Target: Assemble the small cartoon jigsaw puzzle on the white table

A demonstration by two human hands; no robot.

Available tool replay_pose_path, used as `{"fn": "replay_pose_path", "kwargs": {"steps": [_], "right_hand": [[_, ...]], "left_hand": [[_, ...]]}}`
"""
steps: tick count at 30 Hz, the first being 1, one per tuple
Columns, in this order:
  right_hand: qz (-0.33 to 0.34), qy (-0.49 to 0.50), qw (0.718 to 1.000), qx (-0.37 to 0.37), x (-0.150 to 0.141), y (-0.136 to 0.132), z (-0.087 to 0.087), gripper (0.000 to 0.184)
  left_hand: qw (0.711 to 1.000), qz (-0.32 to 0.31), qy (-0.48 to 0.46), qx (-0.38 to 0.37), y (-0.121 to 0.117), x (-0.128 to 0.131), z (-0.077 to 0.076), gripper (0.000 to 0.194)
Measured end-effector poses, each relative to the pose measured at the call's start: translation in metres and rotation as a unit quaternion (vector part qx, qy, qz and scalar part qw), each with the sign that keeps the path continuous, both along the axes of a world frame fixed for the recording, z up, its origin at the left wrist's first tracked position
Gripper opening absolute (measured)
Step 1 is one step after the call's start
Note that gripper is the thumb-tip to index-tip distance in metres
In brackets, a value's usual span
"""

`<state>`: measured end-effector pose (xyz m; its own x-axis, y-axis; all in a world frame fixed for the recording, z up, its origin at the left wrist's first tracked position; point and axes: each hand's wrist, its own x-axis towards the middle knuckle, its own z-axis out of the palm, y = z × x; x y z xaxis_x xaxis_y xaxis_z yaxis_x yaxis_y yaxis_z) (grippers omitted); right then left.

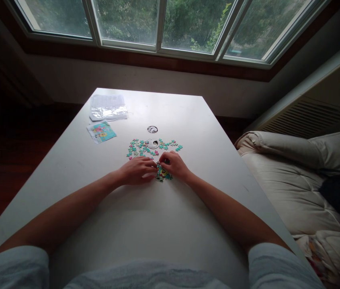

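Note:
A small joined patch of jigsaw puzzle [162,173], yellow, teal and multicoloured, lies on the white table between my hands. My left hand [139,170] rests at its left side, fingers stretched out and fingertips at the patch's edge. From the right, my right hand [174,164] reaches over the patch's top edge with thumb and fingers pinched together. Whatever sits in that pinch is hidden by the fingers. Just beyond both hands, loose jigsaw pieces [141,148], mostly teal with some pink, are scattered around a white ring-shaped object [153,143].
A round dark-and-white item [152,129] lies farther back. At the table's [146,224] far left are a colourful picture card [101,131] and a clear plastic packet [109,107]. A cream padded seat [287,188] stands along the right side, windows [128,20] ahead.

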<state>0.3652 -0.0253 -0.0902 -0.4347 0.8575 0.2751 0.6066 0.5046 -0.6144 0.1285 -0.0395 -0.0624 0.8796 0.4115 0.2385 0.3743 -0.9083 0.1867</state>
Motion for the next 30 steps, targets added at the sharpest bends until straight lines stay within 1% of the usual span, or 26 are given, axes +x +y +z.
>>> {"fn": "replay_pose_path", "kwargs": {"steps": [8, 14, 16, 19, 22, 27, 28, 30], "right_hand": [[0.006, -0.062, 0.997, 0.043, -0.002, -0.002, 0.0, 0.005], [0.015, -0.063, 0.996, 0.062, 0.004, 0.003, -0.003, 0.005], [-0.004, -0.041, 0.997, 0.07, 0.009, 0.008, -0.003, 0.009], [-0.056, -0.011, 0.995, 0.076, 0.021, 0.017, -0.001, 0.012], [-0.084, -0.018, 0.994, 0.072, 0.033, 0.026, 0.001, 0.012], [-0.066, -0.051, 0.994, 0.07, 0.051, 0.036, 0.004, 0.012], [-0.057, -0.055, 0.995, 0.064, 0.055, 0.037, 0.007, 0.013], [-0.016, -0.064, 0.997, 0.028, 0.063, 0.037, 0.014, 0.011]], "left_hand": [[1.0, 0.001, -0.004, -0.005, 0.001, 0.001, -0.002, 0.023], [1.0, -0.004, -0.002, -0.012, 0.002, 0.0, -0.001, 0.023], [1.0, -0.003, 0.0, -0.01, 0.002, -0.002, 0.001, 0.021], [1.0, -0.002, 0.001, -0.009, 0.002, -0.003, 0.004, 0.02], [1.0, 0.009, -0.002, -0.001, 0.002, -0.002, 0.005, 0.021], [0.999, 0.022, -0.026, 0.016, 0.005, -0.003, 0.002, 0.022], [0.999, 0.021, -0.029, 0.015, 0.005, -0.004, 0.001, 0.021], [0.999, 0.021, -0.031, 0.011, 0.006, -0.005, -0.001, 0.022]]}}
